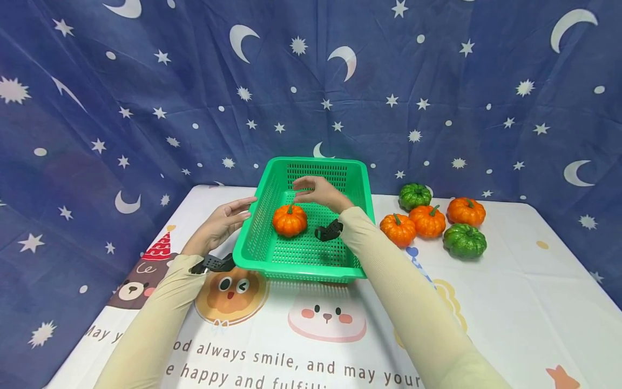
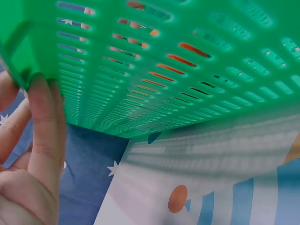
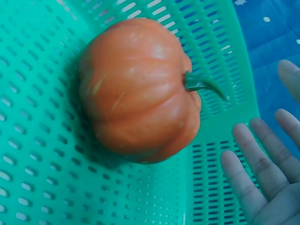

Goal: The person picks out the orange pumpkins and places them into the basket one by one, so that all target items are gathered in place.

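Note:
A green plastic basket point(image 1: 308, 268) with slotted walls stands on the table, one orange pumpkin point(image 1: 290, 220) inside it. My right hand point(image 1: 318, 193) is over the basket, just above and behind the pumpkin, fingers spread and holding nothing. In the right wrist view the pumpkin point(image 3: 140, 91) sits on the perforated floor, its green stem toward the fingers point(image 3: 260, 164), with a gap between them. At the basket's left side, my left hand point(image 1: 221, 224) touches the rim with extended fingers. The left wrist view shows fingers point(image 2: 44, 126) reaching up under the rim's lip.
To the right of the basket lie orange pumpkins point(image 1: 398, 230) and green pumpkins point(image 1: 465, 241) in a loose group. A printed white cloth point(image 1: 525, 302) covers the table. Behind it hangs a blue curtain point(image 1: 413, 108) with moons and stars.

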### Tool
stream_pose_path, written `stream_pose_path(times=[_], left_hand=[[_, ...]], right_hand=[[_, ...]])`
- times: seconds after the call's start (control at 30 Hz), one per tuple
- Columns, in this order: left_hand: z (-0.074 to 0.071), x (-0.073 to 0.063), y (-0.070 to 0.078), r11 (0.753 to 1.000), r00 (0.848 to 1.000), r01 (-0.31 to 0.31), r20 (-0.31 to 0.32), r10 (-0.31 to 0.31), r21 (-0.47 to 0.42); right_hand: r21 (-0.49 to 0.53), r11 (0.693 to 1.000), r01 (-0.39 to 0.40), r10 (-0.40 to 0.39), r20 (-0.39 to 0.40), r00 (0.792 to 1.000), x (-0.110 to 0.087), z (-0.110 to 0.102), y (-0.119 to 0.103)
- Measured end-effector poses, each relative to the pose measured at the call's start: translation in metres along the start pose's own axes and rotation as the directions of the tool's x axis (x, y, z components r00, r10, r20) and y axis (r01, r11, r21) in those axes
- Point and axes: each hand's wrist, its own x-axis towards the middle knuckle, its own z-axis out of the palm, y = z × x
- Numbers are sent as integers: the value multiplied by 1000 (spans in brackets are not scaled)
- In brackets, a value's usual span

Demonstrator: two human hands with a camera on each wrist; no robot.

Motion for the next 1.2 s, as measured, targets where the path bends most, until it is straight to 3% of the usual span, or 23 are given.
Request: stream_pose_path(times=[0.2, 0.43, 0.6, 0.87, 1.2], left_hand=[[0, -1, 1, 1000, 1000, -1, -10, 1, 14], [1, -1, 0, 1000, 1000, -7, -14, 8, 19], [0, 0, -1, 1000, 1000, -11, -13, 11, 27], [0, 0, -2, 1000, 1000, -11, -14, 12, 8], [0, -1, -1, 1000, 1000, -3, -4, 3, 18]], right_hand=[[71, 997, -16, 20, -50, 999, -2, 0, -8], [105, 994, -37, 41, -32, 999, -4, -1, -18], [131, 991, -4, 7, -29, 1000, -6, -3, -22], [98, 994, 53, -50, -36, 998, -18, -15, -27], [39, 997, 62, -61, -27, 998, -40, -29, -37]])
